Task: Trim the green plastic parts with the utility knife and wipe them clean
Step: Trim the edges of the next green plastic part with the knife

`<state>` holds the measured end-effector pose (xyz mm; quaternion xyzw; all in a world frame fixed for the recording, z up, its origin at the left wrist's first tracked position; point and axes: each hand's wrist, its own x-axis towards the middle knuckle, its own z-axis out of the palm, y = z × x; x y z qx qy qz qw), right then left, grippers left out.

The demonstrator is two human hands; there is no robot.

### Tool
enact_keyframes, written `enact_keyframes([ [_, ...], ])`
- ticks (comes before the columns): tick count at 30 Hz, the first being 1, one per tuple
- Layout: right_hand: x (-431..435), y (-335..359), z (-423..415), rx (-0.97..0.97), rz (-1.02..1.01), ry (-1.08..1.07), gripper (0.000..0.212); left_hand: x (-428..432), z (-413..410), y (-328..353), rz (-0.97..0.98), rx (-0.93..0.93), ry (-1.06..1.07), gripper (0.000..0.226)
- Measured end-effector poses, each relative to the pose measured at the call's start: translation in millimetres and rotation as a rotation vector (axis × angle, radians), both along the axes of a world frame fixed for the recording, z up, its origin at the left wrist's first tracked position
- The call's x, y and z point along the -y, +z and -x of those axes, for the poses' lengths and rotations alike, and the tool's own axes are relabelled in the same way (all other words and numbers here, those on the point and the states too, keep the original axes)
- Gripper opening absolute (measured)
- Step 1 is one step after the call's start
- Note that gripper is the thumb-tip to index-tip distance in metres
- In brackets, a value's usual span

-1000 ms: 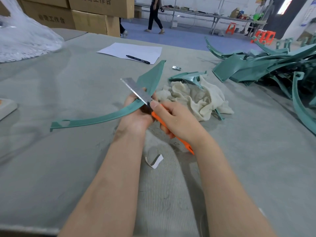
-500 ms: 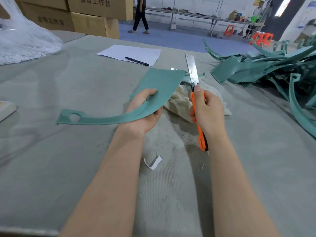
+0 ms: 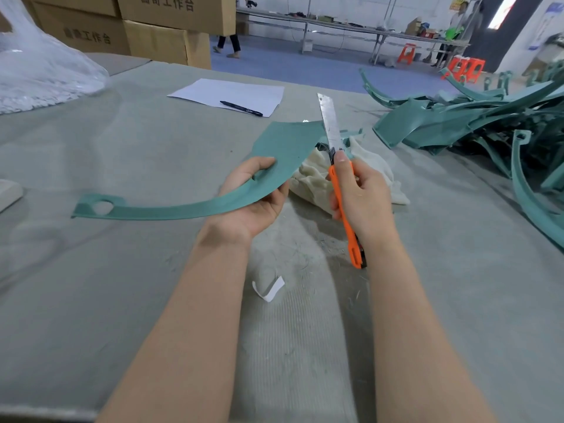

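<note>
My left hand [image 3: 253,196] grips a long curved green plastic part [image 3: 183,206] near its wide end, held flat above the grey table [image 3: 122,300]; the narrow end with a round hole points left. My right hand [image 3: 363,199] is shut on an orange utility knife [image 3: 345,215], its long steel blade [image 3: 329,122] extended and pointing up and away, just right of the part's wide end and apart from it. A crumpled cream cloth [image 3: 314,175] lies behind both hands.
A pile of green plastic parts [image 3: 476,123] fills the right side of the table. A white sheet with a black pen [image 3: 241,109] lies at the back, a clear plastic bag [image 3: 39,68] at far left, cardboard boxes [image 3: 152,29] behind. A white paper scrap [image 3: 270,290] lies near my forearms.
The knife has lifted off the part's edge and swung right, blade now pointing away. My left hand has turned the part flat, broad face up.
</note>
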<state>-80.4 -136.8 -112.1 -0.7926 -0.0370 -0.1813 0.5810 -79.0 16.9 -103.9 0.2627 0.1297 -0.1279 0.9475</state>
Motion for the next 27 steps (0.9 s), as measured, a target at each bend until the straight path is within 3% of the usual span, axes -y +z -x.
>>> enact_keyframes([
  [4, 0, 0, 1, 0.001, 0.020, 0.044, 0.050, 0, 0, -1, 0.036, -0.009, -0.029, 0.007],
  [9, -8, -2, 5, -0.068, 0.073, 0.185, 0.039, -2, -4, -3, 0.021, -0.033, 0.005, 0.012],
  [12, -12, 0, 8, -0.104, 0.154, 0.262, 0.039, -4, -5, -4, 0.014, -0.043, 0.042, 0.004],
  [17, -28, 0, 17, -0.129, 0.218, 0.477, 0.037, -4, -7, -7, 0.098, -0.031, 0.191, 0.025],
  [21, -37, 0, 21, -0.191, 0.231, 0.646, 0.037, -5, -9, -9, -0.011, 0.035, 0.180, 0.034],
  [23, -33, 4, 20, -0.158, 0.181, 0.573, 0.037, -3, -9, -7, -0.051, 0.047, 0.202, 0.039],
  [27, -17, 8, 7, -0.037, -0.010, 0.102, 0.041, 2, -9, -5, -0.129, 0.022, 0.202, 0.019],
])
